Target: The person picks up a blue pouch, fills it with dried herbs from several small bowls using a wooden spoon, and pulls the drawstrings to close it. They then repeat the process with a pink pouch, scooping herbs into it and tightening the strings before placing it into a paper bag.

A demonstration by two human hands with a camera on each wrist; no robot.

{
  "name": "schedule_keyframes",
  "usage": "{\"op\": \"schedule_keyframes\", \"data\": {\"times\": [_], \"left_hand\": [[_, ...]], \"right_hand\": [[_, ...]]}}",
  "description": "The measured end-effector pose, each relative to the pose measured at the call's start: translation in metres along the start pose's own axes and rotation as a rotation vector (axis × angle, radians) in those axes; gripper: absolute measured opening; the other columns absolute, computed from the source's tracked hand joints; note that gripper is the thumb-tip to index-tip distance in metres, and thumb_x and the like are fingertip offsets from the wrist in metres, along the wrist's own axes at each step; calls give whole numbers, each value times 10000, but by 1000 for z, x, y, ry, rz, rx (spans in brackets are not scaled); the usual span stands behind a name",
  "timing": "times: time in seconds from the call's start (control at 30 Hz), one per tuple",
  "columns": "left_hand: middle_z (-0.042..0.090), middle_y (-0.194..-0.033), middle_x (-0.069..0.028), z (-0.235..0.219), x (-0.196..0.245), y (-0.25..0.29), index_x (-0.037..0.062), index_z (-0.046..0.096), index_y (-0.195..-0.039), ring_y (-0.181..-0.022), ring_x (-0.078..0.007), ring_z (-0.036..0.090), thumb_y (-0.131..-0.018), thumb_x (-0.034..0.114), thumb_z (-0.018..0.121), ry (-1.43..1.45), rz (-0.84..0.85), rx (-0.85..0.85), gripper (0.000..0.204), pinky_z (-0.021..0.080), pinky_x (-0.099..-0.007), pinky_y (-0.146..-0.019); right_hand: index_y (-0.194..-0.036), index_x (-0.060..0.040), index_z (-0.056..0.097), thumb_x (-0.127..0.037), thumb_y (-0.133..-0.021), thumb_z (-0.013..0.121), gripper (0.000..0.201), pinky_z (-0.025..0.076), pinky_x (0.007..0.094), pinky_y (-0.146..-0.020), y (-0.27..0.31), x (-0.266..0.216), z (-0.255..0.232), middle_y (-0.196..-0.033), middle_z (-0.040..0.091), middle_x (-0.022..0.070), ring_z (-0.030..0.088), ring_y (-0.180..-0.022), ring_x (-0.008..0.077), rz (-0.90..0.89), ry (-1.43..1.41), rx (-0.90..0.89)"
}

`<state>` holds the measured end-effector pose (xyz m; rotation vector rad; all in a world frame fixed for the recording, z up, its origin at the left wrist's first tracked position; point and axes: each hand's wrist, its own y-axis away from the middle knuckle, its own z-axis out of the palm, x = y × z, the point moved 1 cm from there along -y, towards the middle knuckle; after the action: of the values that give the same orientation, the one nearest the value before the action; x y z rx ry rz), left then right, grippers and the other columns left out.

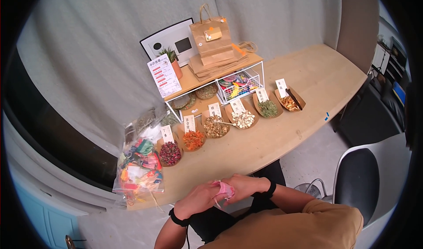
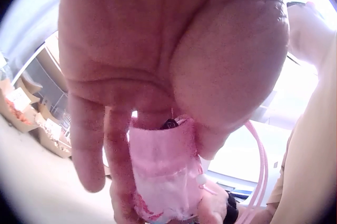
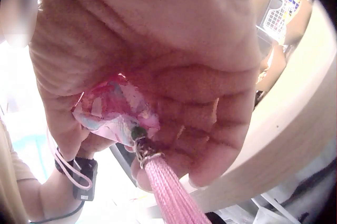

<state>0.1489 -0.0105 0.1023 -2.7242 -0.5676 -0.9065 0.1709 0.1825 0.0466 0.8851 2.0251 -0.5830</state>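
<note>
Close above my lap, at the table's near edge, both hands hold a small pink drawstring pouch [image 1: 225, 190]. My left hand [image 1: 197, 199] has its thumb and fingers around the upper part of the pouch [image 2: 164, 168] in the left wrist view. Something dark shows at the pouch's mouth, and a pink cord [image 2: 261, 153] hangs in a loop beside it. From the other side, my right hand [image 1: 245, 185] grips the lower end. The right wrist view shows a pink tassel [image 3: 174, 192] with a green bead [image 3: 138, 132] hanging from the patterned bottom of the pouch.
Several brown trays of dried flowers and herbs, such as red buds [image 1: 170, 153] and orange petals [image 1: 194, 140], line the wooden table [image 1: 246, 154]. Behind stands a rack [image 1: 257, 63] bearing paper bags [image 1: 213, 39]. A plastic bag [image 1: 141, 174] of colourful pouches lies left; a chair [image 1: 357, 178] stands right.
</note>
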Motion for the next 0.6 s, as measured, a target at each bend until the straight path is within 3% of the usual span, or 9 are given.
{"op": "schedule_keyframes", "data": {"times": [0.17, 0.33, 0.43, 0.6], "left_hand": [[652, -898, -117, -4, -5, -1, 73, 669, -1007, -807, -337, 612, -875, 169, 649, 14, 11, 32, 165, 493, -395, -741], [657, -783, -85, -21, -4, -13, 64, 687, -894, -707, -249, 638, -810, 132, 736, 210, -139, 138, 118, 494, -317, -647], [627, -730, -102, -32, -3, -15, 39, 648, -838, -699, -203, 645, -768, 125, 783, 151, -61, 254, 175, 491, -314, -608], [642, -960, -95, -38, -9, -19, 41, 651, -812, -840, -212, 646, -732, 98, 798, 180, 96, 368, 177, 512, -316, -709]], "right_hand": [[-1078, -69, 602, -292, -743, 735, 423, 505, 413, -780, -4, 5, -2, -943, 667, 183, 643, -875, 364, -22, -6, -49], [-1128, -67, 600, -269, -774, 720, 425, 505, 403, -819, -11, -4, -13, -998, 669, 184, 639, -921, 380, -39, -134, 137], [-1158, -56, 595, -243, -777, 726, 444, 506, 390, -836, -13, 0, -15, -1021, 670, 185, 644, -948, 370, 13, -159, 235], [-1127, -39, 606, -188, -759, 751, 423, 514, 373, -809, -6, 11, -15, -998, 678, 179, 665, -938, 331, 74, -203, 437]]}}
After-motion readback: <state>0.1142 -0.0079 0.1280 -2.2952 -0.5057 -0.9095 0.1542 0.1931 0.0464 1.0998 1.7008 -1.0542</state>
